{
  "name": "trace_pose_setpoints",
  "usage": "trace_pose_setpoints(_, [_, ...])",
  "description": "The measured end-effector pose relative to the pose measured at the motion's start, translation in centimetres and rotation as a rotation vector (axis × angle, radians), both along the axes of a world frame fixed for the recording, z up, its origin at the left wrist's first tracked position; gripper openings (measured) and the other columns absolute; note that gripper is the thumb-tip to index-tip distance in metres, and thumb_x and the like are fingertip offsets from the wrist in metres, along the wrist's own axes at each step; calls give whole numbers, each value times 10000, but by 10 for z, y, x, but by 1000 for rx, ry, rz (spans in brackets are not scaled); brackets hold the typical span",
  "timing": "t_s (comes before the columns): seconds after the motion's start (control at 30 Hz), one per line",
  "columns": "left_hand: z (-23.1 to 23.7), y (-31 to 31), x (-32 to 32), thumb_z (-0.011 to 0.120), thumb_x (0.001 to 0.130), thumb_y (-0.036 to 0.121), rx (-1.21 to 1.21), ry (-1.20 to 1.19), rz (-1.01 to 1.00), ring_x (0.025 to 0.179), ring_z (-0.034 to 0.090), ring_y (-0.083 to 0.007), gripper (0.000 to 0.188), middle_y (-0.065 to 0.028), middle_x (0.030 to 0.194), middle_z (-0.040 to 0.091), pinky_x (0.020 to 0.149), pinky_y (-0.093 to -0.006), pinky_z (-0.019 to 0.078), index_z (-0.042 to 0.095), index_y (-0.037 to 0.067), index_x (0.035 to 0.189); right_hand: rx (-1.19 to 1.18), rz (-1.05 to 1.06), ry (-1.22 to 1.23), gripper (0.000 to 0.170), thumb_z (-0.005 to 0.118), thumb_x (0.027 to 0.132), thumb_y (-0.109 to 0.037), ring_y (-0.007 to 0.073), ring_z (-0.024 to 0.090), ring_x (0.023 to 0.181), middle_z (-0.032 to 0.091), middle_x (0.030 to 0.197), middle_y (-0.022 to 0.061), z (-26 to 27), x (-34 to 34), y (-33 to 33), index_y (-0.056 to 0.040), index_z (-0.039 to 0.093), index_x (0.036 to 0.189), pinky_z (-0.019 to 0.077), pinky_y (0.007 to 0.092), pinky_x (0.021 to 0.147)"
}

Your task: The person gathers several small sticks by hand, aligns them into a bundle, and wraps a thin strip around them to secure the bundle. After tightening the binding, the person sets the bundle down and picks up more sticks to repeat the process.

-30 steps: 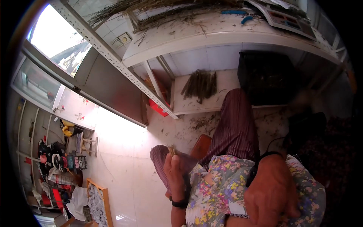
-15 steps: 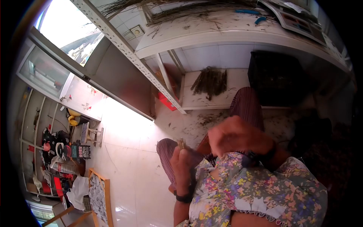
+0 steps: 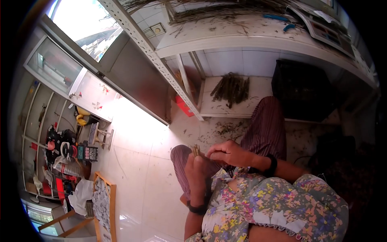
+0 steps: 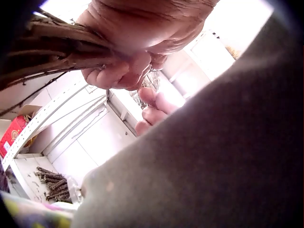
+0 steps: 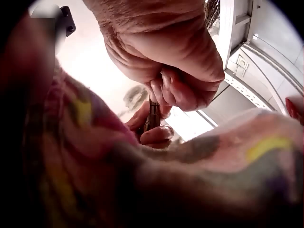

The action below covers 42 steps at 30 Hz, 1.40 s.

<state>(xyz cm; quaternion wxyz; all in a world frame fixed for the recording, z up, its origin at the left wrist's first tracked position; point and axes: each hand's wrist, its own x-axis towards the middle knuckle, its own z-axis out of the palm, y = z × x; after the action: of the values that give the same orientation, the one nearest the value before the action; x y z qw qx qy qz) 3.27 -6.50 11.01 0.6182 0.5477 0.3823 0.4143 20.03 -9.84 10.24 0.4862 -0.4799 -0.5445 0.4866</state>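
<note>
A small bundle of dry brown stems (image 3: pixel 196 150) stands upright in my left hand (image 3: pixel 196 172), its cut ends poking out above the thumb. The left wrist view shows the stems (image 4: pixel 52 50) close up, running out from the left fingers. My right hand (image 3: pixel 230 155) is beside the bundle with its fingers curled, fingertips near the stems. Seen from the right wrist, those curled fingers (image 5: pixel 178 92) are just above the end of the bundle (image 5: pixel 153 116), which the left fingers (image 5: pixel 156 135) grip. I cannot tell whether the right fingers pinch anything.
Ahead, a low shelf (image 3: pixel 264 82) bears a pile of short stem bundles (image 3: pixel 231 89) and a black crate (image 3: pixel 300 90). Long dry branches (image 3: pixel 225 15), a blue-handled tool (image 3: pixel 276 17) and a scale (image 3: pixel 328 34) lie on the shelf above. Plant scraps (image 3: pixel 227 129) litter the floor.
My right hand has come from the lap at the right, across the body, to the bundle. The left hand keeps its hold on the stems. The view has shifted slightly.
</note>
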Motion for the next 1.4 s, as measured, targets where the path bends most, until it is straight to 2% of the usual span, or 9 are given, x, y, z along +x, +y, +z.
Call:
trace_pose_setpoints(0.3, [-11,7,0,474,988,196,33,115,44,511,304,-15,152,65,626,376,444,-189,235,523,65,927,385,-96,-434,91,603,886,-73,247,672,676,641,741,163,-3,-2,-2,-7,640,936,492,305,602])
trace_pose_setpoints(0.4, [-12,6,0,495,977,162,158,221,33,526,345,-24,120,66,639,397,462,-198,277,525,57,927,335,-100,-452,92,617,874,-70,252,669,666,649,743,151,-7,0,-2,-4,640,934,494,306,600])
trace_pose_setpoints(0.5, [-18,7,0,518,962,144,329,363,23,534,434,-96,101,19,646,463,488,-246,346,534,45,953,343,-205,-382,108,610,861,-214,339,630,636,613,659,131,-17,-3,1,-118,658,860,488,401,549])
trace_pose_setpoints(0.73, [-16,2,1,588,873,148,640,901,33,706,607,-369,173,-173,765,594,587,-426,458,548,57,1014,421,-98,-491,55,621,825,-150,318,629,630,611,661,130,-2,1,-2,-104,648,837,481,386,551])
trace_pose_setpoints(0.93, [-10,-2,0,637,820,191,856,1083,-137,642,619,-343,176,-129,704,600,531,-420,476,557,77,926,570,72,-904,40,599,795,-129,306,627,621,612,648,108,1,8,-2,-94,613,781,476,420,565])
trace_pose_setpoints(1.0, [-13,-3,-3,655,805,244,916,1016,-225,620,621,-321,195,-103,715,606,522,-417,480,588,88,900,581,131,-898,98,591,791,-184,334,630,637,619,651,127,4,12,-2,-97,619,758,480,470,591])
trace_pose_setpoints(1.2, [3,-5,-5,726,725,264,849,812,-428,563,590,-337,232,-138,626,605,508,-393,467,648,45,724,286,360,-962,90,578,845,-134,257,645,714,653,731,84,20,22,-5,-64,622,811,484,329,666])
trace_pose_setpoints(1.3, [11,-2,-7,736,694,249,709,700,-508,501,553,-287,265,-115,547,548,494,-358,430,616,12,695,197,492,-429,103,587,857,-106,233,640,707,665,783,89,-5,34,6,-32,649,891,489,320,663])
trace_pose_setpoints(1.4, [16,-3,-8,682,698,199,365,467,-508,473,499,-186,219,-50,528,505,484,-302,374,591,0,692,183,452,-234,167,567,871,-177,247,638,658,647,765,143,-25,35,13,-72,664,958,488,333,637])
